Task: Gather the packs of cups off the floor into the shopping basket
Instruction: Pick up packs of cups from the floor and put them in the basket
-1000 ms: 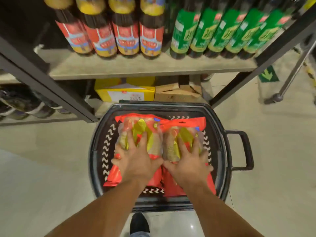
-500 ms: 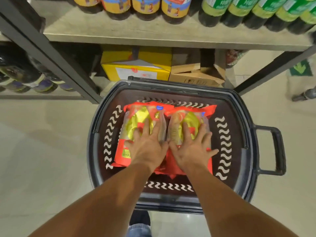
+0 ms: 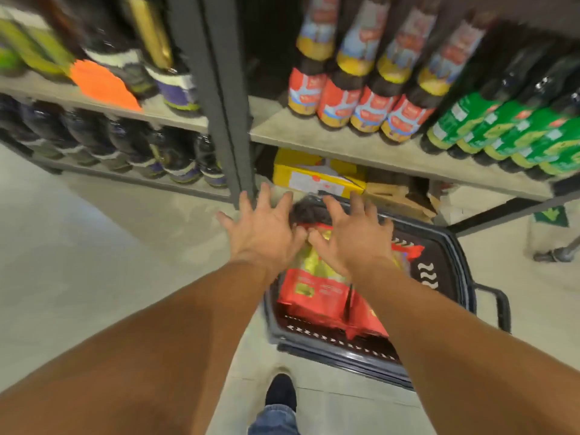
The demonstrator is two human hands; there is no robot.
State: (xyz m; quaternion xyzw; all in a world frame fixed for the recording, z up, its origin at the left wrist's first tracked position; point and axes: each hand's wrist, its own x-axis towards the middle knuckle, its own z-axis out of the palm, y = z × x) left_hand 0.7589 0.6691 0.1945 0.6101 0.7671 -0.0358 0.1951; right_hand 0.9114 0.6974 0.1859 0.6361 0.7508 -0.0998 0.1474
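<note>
Two packs of cups (image 3: pixel 317 288) lay side by side in the shopping basket (image 3: pixel 452 274), their red wrappers and gold contents showing between the person's forearms. That black basket stood on the pale floor (image 3: pixel 94 262) just in front of a shelf rack, its side handle (image 3: pixel 499 306) pointing to the right. Both hands hung above the far end of the basket and held nothing. On the left hand (image 3: pixel 263 230) the fingers were spread and straight, palm down, so the grip was released. It was the same with the right hand (image 3: pixel 353 237), fingers splayed and slightly bent, thumb nearly meeting the left thumb over the packs. Whether either palm touched the wrappers could not be told, since the picture was blurred. Behind the hands a dark upright post (image 3: pixel 226 98) of the rack divided the shelves. To its right stood bottles with red and yellow labels (image 3: pixel 354 98), then bottles with green labels (image 3: pixel 514 133). Under that shelf sat a yellow box (image 3: pixel 314 177) beside brown cardboard (image 3: pixel 398 199). A dark shoe (image 3: pixel 281 392) and a blue trouser hem showed at the bottom edge
</note>
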